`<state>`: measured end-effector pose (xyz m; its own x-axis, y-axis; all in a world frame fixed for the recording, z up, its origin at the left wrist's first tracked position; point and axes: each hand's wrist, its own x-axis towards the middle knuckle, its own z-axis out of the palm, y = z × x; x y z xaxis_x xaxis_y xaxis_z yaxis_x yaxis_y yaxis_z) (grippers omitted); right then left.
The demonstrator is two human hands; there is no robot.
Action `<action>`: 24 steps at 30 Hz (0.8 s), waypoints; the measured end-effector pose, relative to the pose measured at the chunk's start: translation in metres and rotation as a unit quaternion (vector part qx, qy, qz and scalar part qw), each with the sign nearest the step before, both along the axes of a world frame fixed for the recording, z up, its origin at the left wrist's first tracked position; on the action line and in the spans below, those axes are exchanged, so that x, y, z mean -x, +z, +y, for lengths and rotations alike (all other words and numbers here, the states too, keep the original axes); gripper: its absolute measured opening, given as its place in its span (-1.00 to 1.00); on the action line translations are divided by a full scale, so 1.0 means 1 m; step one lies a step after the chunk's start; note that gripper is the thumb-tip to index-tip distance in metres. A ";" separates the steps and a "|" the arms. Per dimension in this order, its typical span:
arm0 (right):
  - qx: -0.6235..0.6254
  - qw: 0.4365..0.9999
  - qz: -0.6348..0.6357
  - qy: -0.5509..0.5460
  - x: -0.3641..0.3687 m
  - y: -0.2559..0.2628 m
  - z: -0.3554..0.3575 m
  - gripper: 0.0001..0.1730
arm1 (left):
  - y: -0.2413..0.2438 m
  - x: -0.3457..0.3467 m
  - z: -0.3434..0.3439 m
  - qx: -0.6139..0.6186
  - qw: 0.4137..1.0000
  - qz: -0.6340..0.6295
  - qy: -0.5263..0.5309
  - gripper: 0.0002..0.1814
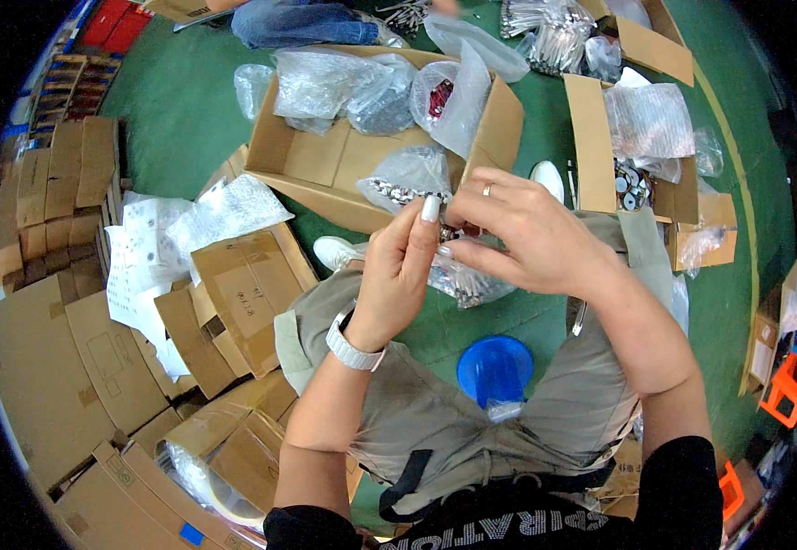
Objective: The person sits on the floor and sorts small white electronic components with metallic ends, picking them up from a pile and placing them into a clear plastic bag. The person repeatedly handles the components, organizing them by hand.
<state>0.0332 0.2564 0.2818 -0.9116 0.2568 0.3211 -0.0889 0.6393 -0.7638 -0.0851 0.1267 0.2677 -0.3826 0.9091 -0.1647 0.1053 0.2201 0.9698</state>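
Both hands meet in front of me, above the near side of an open cardboard box. My left hand [398,268], with a white watch at the wrist, pinches thumb against fingers. My right hand [525,227] curls towards it, its thumb and fingers closed about a small metal part [447,234]. Most of that part is hidden by the fingers, and its exact kind is unclear. Just behind the hands, a clear plastic bag [412,168] of small metal pieces lies inside the box [329,199]. Beneath them is another bag [470,285] of slim metal pieces.
Bubble wrap [329,82] and a bag with red pieces [441,100] fill the box's far side. A blue plastic stool [494,364] stands between my legs. Cartons [247,295] crowd the left; an open box with round discs [632,185] is right. Another person's leg [302,24] shows at the top.
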 end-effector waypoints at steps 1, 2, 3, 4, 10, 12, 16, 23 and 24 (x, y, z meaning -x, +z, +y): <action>0.028 0.999 -0.026 0.008 -0.001 0.001 0.000 -0.78 | -0.002 0.000 0.000 -0.021 1.000 0.005 -0.009 -0.66; 0.056 0.997 -0.052 0.015 -0.002 0.002 0.000 -0.77 | -0.004 0.000 0.000 -0.042 0.999 0.009 -0.018 -0.66; 0.076 0.995 -0.057 0.019 -0.003 0.001 0.000 -0.77 | -0.006 -0.001 0.001 -0.063 0.997 0.012 -0.030 -0.66; 0.096 0.993 -0.061 0.022 -0.004 -0.002 0.000 -0.77 | -0.005 -0.001 0.000 -0.051 0.998 0.008 -0.031 -0.67; 0.184 0.977 -0.094 0.058 -0.005 -0.013 0.002 -0.77 | -0.006 0.001 -0.005 -0.020 0.999 -0.005 -0.039 -0.71; 0.299 0.947 -0.104 0.060 0.001 -0.022 0.000 -0.77 | -0.013 0.005 -0.004 -0.044 0.998 0.028 -0.025 -0.70; 0.517 0.828 -0.193 -0.104 0.014 -0.063 0.014 -0.71 | -0.025 0.044 0.005 0.011 0.989 0.042 0.142 -0.67; 0.496 0.764 -0.404 -0.085 0.038 -0.197 0.005 -0.79 | -0.027 0.100 -0.010 -0.005 0.959 0.058 0.278 -0.76; 0.509 0.761 -0.399 -0.051 0.052 -0.217 0.000 -0.80 | -0.034 0.097 -0.006 0.014 0.960 0.067 0.273 -0.81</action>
